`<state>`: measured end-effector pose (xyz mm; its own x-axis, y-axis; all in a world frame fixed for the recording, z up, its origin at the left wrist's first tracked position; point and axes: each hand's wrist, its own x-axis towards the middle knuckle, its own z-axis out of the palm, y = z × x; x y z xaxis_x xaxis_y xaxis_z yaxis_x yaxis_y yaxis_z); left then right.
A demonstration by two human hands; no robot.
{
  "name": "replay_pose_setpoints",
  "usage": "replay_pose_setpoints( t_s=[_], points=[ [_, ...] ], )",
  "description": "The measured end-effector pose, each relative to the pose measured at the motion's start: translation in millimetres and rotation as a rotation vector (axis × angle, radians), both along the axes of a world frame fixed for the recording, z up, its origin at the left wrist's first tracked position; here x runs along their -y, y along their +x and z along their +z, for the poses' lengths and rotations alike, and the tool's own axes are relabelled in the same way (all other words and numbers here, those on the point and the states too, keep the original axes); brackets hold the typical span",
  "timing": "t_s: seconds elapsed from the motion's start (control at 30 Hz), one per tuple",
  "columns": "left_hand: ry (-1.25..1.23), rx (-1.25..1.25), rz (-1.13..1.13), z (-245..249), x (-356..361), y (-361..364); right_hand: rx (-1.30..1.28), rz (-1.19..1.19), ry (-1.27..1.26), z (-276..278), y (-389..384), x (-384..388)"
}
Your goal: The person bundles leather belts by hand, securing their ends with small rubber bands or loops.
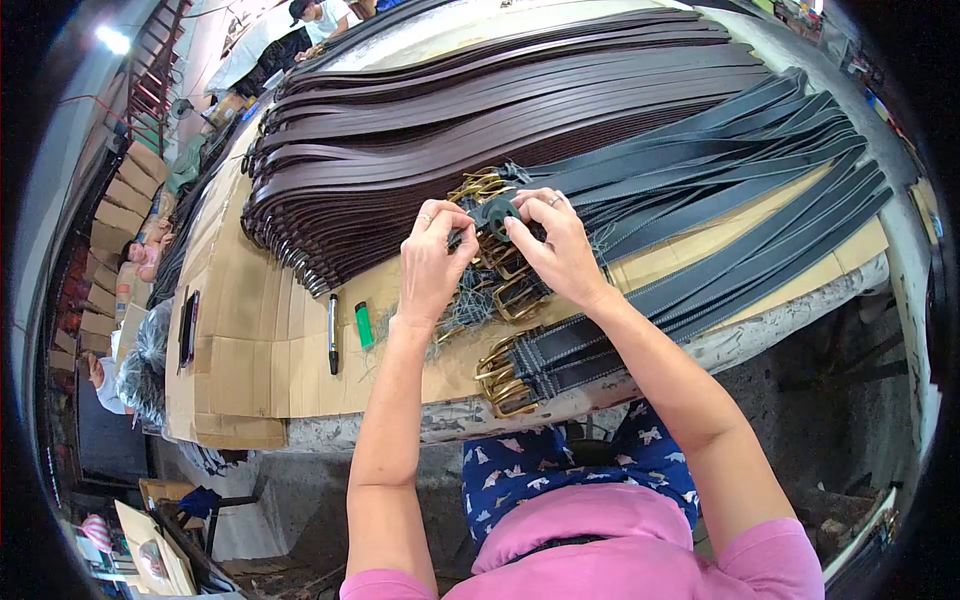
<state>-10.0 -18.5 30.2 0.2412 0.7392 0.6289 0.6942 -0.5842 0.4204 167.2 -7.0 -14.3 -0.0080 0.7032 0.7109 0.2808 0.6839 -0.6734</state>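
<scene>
Both hands meet over the heap of dark belts with brass buckles. My left hand (440,240) is pinched at the left side of a small dark green piece (494,215); whether thread lies between its fingertips is too small to tell. My right hand (552,240) grips the right side of that piece between thumb and fingers. Beneath them lie brass buckles (515,297) and a tangle of loose threads (472,307). A separate bundle of dark belts (570,355) with brass buckles (503,380) lies nearer the table's front edge.
A large stack of brown belts (370,150) spans the table behind. On the cardboard (240,340) lie a marker (333,335), a green lighter (364,325) and a phone (189,327). Other people (325,20) are at the back and far left. A plastic bag (145,365) stands left.
</scene>
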Motion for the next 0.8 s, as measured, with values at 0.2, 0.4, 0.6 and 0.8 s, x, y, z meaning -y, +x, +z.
replay_pose_setpoints(
  t_s=[0.2,0.4,0.6,0.8],
  points=[
    [0.009,-0.006,-0.003,-0.5,1.1,0.9,-0.010,0.031,-0.017,-1.7,0.7,1.6],
    [0.042,-0.034,0.022,0.0,3.6,4.1,-0.059,0.006,-0.016,2.3,1.5,9.8],
    [-0.027,0.061,-0.014,2.7,-1.8,5.2,-0.115,0.008,-0.002,9.0,3.3,6.3],
    [-0.094,0.135,-0.012,9.0,-10.0,5.8,-0.063,0.083,-0.090,21.4,0.0,-2.0]
  ],
)
